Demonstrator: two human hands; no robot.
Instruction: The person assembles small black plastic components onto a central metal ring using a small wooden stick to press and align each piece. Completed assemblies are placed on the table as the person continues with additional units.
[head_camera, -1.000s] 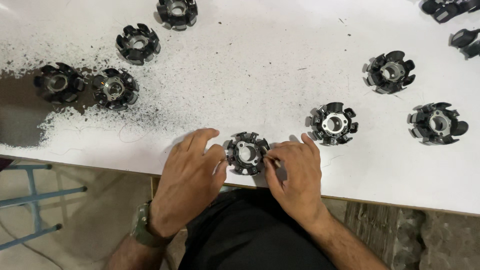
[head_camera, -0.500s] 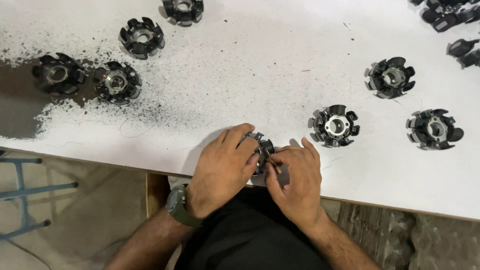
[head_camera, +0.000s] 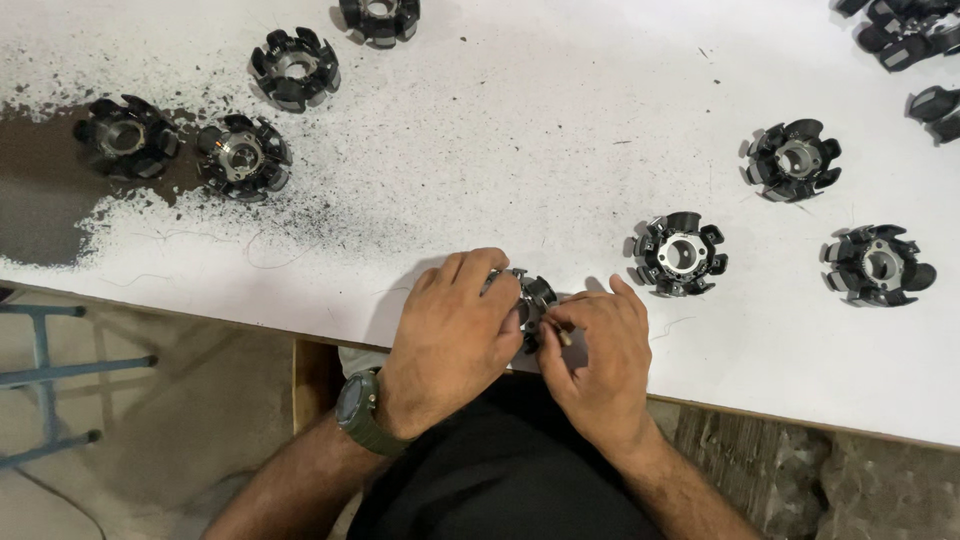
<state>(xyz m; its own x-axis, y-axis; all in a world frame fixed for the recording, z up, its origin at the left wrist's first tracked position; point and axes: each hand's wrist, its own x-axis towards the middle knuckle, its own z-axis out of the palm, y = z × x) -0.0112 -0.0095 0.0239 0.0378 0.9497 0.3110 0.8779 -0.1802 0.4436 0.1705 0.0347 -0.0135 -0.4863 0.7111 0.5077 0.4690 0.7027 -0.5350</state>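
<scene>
A person's left hand (head_camera: 455, 335) closes its grip over a black stator (head_camera: 533, 300) at the near edge of the white bench (head_camera: 560, 110). The right hand (head_camera: 600, 350), touching the stator's right side, pinches a small tool (head_camera: 563, 337). Another stator (head_camera: 680, 254) lies just right of it.

white worktable (head_camera: 560, 110), dark-speckled | blue metal frame (head_camera: 45, 375) left | dusty concrete floor (head_camera: 180, 400)

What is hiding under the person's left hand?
Under the left hand sits a black round toothed part on the white table. Only its right edge peeks out; the rest is covered. The right hand touches it too.
</scene>
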